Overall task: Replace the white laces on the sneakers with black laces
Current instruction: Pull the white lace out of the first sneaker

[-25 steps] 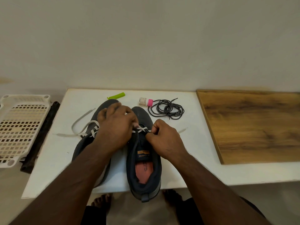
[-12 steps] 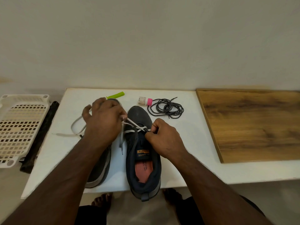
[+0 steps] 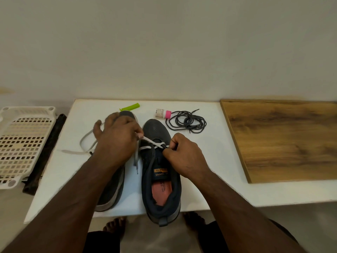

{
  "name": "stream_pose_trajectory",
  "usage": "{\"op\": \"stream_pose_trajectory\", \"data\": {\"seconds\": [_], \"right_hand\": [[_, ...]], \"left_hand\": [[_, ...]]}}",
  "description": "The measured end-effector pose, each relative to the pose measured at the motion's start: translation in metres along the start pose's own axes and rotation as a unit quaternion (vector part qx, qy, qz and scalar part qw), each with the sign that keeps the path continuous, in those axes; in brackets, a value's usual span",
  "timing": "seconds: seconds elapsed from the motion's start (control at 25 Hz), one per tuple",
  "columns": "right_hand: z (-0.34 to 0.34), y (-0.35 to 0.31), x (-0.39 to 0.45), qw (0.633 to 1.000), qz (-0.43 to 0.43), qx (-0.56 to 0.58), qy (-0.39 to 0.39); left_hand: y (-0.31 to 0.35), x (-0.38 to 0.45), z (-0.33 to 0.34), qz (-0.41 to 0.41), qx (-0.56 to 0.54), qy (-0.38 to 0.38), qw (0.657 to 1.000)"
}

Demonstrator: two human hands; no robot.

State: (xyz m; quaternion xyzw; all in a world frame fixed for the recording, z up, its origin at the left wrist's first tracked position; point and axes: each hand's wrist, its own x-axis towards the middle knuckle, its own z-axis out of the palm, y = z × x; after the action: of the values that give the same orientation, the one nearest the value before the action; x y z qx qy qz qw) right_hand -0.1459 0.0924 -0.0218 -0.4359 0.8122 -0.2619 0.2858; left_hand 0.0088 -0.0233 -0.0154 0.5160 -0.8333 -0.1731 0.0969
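Note:
Two dark sneakers stand side by side on the white table (image 3: 209, 161), toes away from me. The right sneaker (image 3: 161, 179) shows its pink insole and has a white lace (image 3: 145, 147) only through its lowest eyelets. My left hand (image 3: 116, 141) pinches that lace and holds it taut to the left; the loose end hangs between the shoes. My right hand (image 3: 182, 154) grips the sneaker's upper at the eyelets. The left sneaker (image 3: 113, 189) is mostly hidden under my left arm; its white lace (image 3: 83, 143) trails left. A coil of black laces (image 3: 187, 121) lies behind the right sneaker.
A green tube (image 3: 129, 107) and a small pink-capped bottle (image 3: 163, 113) lie near the table's back edge. A wooden board (image 3: 284, 139) covers the right side. A cream plastic basket (image 3: 21, 143) and a dark bar (image 3: 45, 154) sit left of the table. My bare feet show below the front edge.
My left hand has moved left and away from the right sneaker, drawing the white lace out of its eyelets. The right hand has stayed on the shoe.

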Motion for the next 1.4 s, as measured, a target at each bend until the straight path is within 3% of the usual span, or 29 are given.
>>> {"op": "stream_pose_trajectory", "data": {"seconds": [0.12,0.2,0.4,0.6,0.84,1.0,1.12,1.24,1.4], "right_hand": [[0.000,-0.001,-0.001,1.000,0.000,-0.004,0.002],[0.000,-0.001,-0.001,1.000,0.001,0.000,0.005],[0.000,0.000,0.000,1.000,-0.005,-0.003,-0.001],[-0.001,0.000,-0.001,1.000,0.001,-0.001,0.003],[0.000,0.000,-0.001,1.000,0.000,0.000,-0.005],[0.000,-0.001,-0.002,1.000,0.006,0.001,-0.001],[0.000,-0.002,-0.002,1.000,0.007,0.002,-0.004],[0.000,-0.001,-0.001,1.000,0.006,0.001,-0.005],[0.000,-0.001,-0.002,1.000,0.005,-0.003,-0.004]], "left_hand": [[0.013,-0.005,0.005,0.049,0.040,-0.076,0.995],[0.016,-0.004,0.006,0.062,0.047,-0.069,0.995],[-0.003,0.003,-0.002,0.001,0.009,-0.004,1.000],[0.021,-0.004,0.009,0.076,0.046,-0.104,0.991],[-0.001,0.004,0.001,0.028,0.009,-0.009,1.000],[0.015,-0.004,0.006,0.063,0.041,-0.104,0.992],[0.015,-0.001,0.006,0.076,0.043,-0.079,0.993],[0.005,0.002,0.001,0.035,0.023,-0.037,0.998],[0.017,-0.004,0.000,0.056,0.034,-0.094,0.993]]}}
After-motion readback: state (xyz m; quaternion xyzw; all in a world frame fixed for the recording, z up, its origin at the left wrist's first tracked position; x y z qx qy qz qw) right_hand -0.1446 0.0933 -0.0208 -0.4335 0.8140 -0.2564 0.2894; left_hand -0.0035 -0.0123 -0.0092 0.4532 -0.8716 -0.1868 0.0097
